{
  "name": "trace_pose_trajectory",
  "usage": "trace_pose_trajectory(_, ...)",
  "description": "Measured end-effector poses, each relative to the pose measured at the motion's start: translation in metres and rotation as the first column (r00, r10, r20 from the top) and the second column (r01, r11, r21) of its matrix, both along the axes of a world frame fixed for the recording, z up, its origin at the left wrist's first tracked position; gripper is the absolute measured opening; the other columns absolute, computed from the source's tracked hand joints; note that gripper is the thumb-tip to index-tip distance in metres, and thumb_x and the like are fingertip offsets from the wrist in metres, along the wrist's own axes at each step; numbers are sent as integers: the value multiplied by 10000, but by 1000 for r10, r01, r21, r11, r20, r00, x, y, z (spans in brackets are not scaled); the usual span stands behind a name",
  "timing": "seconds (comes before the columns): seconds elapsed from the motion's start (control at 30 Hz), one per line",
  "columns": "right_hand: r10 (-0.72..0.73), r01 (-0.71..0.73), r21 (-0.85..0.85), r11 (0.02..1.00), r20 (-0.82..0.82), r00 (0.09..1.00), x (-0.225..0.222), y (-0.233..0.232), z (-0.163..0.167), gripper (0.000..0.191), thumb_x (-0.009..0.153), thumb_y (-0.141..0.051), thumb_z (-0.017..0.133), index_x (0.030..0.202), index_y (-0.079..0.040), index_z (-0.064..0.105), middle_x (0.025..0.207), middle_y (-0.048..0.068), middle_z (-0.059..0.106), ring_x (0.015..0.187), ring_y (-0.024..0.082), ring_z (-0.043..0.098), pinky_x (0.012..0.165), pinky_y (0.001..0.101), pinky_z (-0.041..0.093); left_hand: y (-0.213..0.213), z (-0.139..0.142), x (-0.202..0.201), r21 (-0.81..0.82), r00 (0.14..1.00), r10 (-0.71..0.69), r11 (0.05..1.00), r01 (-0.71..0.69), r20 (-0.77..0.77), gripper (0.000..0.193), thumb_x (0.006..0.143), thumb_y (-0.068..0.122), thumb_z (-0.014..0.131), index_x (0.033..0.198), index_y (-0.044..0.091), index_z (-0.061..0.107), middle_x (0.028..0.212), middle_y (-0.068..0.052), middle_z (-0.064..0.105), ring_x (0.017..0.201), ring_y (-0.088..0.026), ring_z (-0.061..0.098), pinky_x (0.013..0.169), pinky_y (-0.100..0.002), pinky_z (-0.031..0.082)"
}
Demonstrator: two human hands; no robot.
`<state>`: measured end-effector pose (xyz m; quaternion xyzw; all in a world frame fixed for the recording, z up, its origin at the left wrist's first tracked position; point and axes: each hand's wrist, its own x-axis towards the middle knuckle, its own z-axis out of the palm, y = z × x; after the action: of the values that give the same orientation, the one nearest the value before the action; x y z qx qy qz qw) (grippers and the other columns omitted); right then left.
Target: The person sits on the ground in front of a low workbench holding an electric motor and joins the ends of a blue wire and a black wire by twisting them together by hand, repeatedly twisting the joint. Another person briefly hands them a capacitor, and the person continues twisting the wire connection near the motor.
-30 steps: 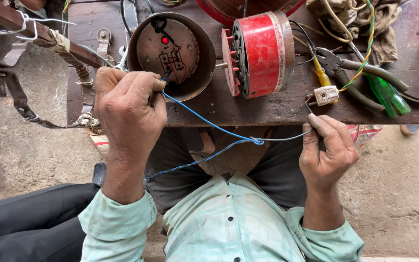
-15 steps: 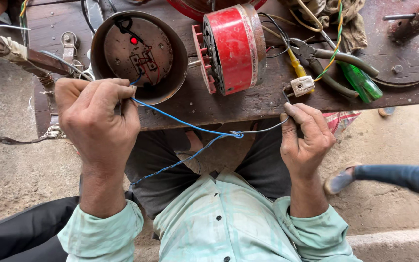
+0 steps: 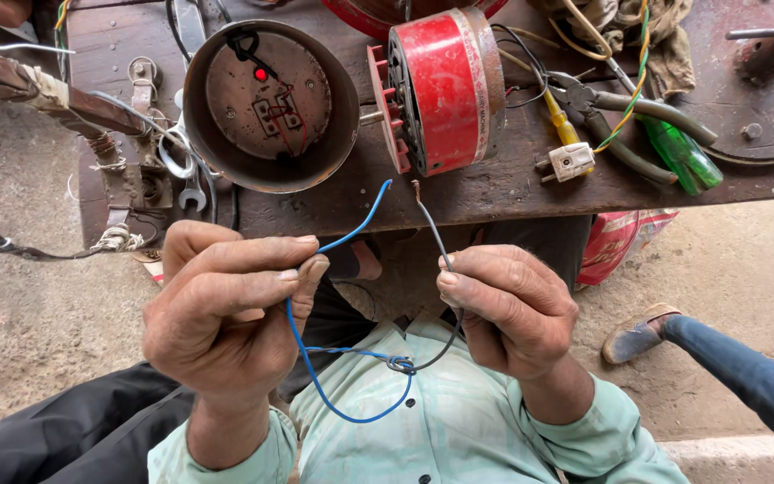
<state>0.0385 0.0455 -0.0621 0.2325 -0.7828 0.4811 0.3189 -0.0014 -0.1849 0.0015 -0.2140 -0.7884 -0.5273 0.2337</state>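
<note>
I count two wires in my hands: one blue wire (image 3: 342, 240) and one grey wire (image 3: 432, 235). On the bench I see one red motor (image 3: 441, 90), one round metal cover (image 3: 266, 103), one green screwdriver (image 3: 683, 154), one pliers (image 3: 615, 116).

left hand (image 3: 226, 309) pinches blue wire (image 3: 338, 242); right hand (image 3: 508, 309) pinches grey wire (image 3: 432, 229). wires joined at a twist below both hands. red motor (image 3: 441, 90) lies on bench (image 3: 494, 188), above the hands.

wooden bench (image 3: 494, 193) | red motor (image 3: 441, 90) | round metal cover (image 3: 270, 108) | pliers (image 3: 620, 112) | green screwdriver (image 3: 683, 152)
</note>
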Motion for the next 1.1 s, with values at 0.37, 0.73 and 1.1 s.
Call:
trace_pose_trajectory(0.37,69,-69,33,997,10,998,-1,-4,0,330,784,86,702,1101,-5,703,1016,139,715,915,281,747,816,373,629,-4,-8,0,-13,999,-45,999,45,1,327,837,12,915,923,134,624,1005,-57,770,740,-104,557,743,-238,406)
trace_pose_trajectory(0.73,60,-60,1,998,5,998,5,-5,-2,292,802,72,701,1083,-4,697,996,137,713,891,272,747,782,363,612,-11,-11,-1,-39,998,56,998,-57,-21,322,835,-3,911,900,127,623,990,-66,768,807,-131,554,752,-249,424)
trace_pose_trajectory(1.1,-24,21,-45,999,-51,998,16,-3,9,187,900,21,730,1080,20,678,1005,190,712,843,236,735,696,318,593,-43,-35,9,73,1000,10,997,-12,18,435,863,-15,877,1165,40,569,1200,-133,700,859,-127,612,723,-180,491)
